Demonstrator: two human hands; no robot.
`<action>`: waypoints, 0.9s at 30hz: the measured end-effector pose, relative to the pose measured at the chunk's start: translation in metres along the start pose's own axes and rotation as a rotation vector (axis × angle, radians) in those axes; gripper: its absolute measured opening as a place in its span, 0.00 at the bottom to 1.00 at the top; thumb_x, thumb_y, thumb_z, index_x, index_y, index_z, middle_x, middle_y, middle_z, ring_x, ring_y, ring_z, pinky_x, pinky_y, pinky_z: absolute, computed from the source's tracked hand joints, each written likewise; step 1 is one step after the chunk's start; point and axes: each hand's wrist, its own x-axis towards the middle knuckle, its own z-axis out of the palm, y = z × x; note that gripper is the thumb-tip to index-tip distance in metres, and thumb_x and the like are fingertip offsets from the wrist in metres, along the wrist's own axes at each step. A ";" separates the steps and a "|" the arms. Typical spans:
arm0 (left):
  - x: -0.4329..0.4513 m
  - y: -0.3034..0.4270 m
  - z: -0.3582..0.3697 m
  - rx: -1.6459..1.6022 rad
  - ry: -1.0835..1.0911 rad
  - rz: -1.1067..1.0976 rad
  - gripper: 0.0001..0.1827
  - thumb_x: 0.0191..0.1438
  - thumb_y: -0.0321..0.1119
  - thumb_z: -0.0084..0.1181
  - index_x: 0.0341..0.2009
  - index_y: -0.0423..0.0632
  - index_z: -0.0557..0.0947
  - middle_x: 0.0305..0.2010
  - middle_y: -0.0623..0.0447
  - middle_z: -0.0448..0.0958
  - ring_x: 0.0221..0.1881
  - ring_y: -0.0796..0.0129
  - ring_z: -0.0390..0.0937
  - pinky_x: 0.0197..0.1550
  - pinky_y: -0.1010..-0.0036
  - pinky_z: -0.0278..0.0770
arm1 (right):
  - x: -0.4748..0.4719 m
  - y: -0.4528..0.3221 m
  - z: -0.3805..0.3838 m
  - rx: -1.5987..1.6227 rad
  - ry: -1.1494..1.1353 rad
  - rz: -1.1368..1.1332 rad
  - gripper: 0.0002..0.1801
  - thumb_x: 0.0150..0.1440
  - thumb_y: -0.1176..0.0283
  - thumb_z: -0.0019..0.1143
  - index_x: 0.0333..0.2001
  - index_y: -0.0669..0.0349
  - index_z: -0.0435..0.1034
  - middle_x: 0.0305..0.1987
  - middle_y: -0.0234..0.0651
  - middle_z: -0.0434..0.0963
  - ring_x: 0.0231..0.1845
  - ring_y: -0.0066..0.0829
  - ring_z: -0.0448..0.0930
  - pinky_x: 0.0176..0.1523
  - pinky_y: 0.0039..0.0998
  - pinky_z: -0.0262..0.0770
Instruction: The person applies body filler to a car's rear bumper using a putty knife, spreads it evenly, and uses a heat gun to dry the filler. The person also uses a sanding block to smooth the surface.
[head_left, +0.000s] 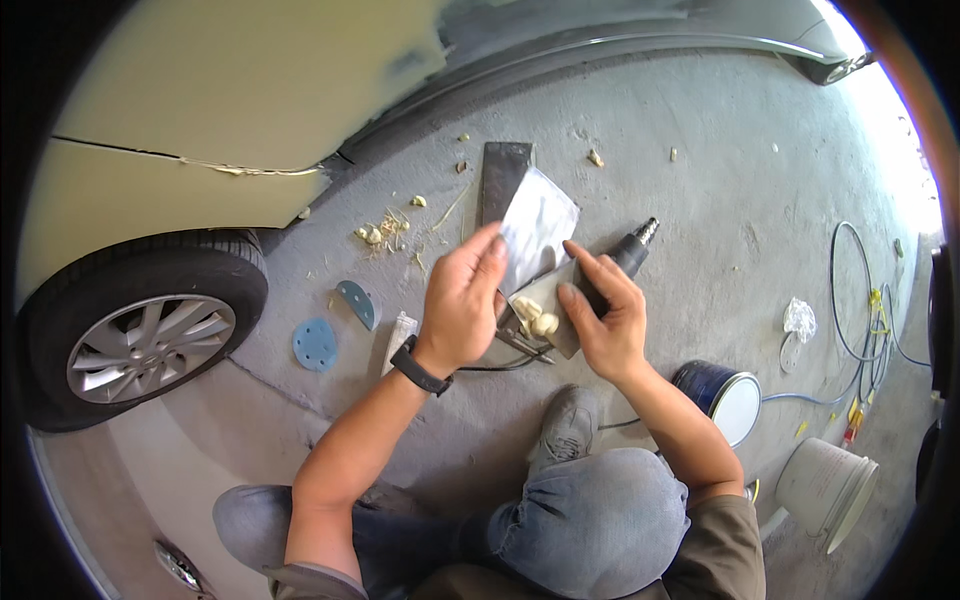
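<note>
My left hand (461, 307) grips a thin, shiny metal spreader plate (541, 221) by its left edge, tilted up in front of me. In my right hand (616, 319) is a second flat spreader (566, 339), pinched between thumb and fingers. Soft cream-coloured body filler (541, 325) sits in a lump on this second one. The two plates come close together, and I cannot tell whether they touch. Just beyond my right fingers a heat gun (631, 252) lies on the floor, its body partly covered by that hand. A dark flat board (504, 169) lies behind the left plate.
The car's filler-coated panel (225, 90) and wheel (154, 349) stand at left. Perforated sanding discs (315, 345) and dried filler scraps (386, 231) lie on the concrete. At right are a blue can (701, 386), a white bucket (817, 480) and a coiled hose (834, 300).
</note>
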 end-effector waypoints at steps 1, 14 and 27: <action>0.003 -0.006 0.001 -0.048 0.040 -0.089 0.25 0.73 0.42 0.49 0.64 0.36 0.74 0.29 0.65 0.70 0.22 0.87 0.61 0.23 0.86 0.62 | -0.007 -0.003 -0.002 -0.015 -0.022 0.006 0.26 0.56 0.77 0.65 0.60 0.66 0.75 0.30 0.38 0.70 0.31 0.29 0.73 0.38 0.28 0.69; -0.010 -0.055 0.050 -0.831 -0.249 -0.388 0.16 0.74 0.37 0.45 0.60 0.44 0.74 0.50 0.49 0.83 0.46 0.66 0.83 0.53 0.70 0.83 | -0.029 -0.001 -0.023 -0.306 0.114 -0.799 0.22 0.49 0.72 0.62 0.49 0.43 0.85 0.54 0.33 0.80 0.55 0.33 0.78 0.70 0.52 0.73; -0.018 -0.067 0.082 -0.858 -0.461 -0.465 0.19 0.73 0.34 0.46 0.64 0.41 0.74 0.32 0.61 0.78 0.16 0.85 0.55 0.21 0.83 0.60 | -0.061 0.035 -0.142 -0.494 0.064 -0.221 0.20 0.58 0.82 0.57 0.56 0.63 0.77 0.48 0.39 0.82 0.49 0.34 0.83 0.62 0.42 0.78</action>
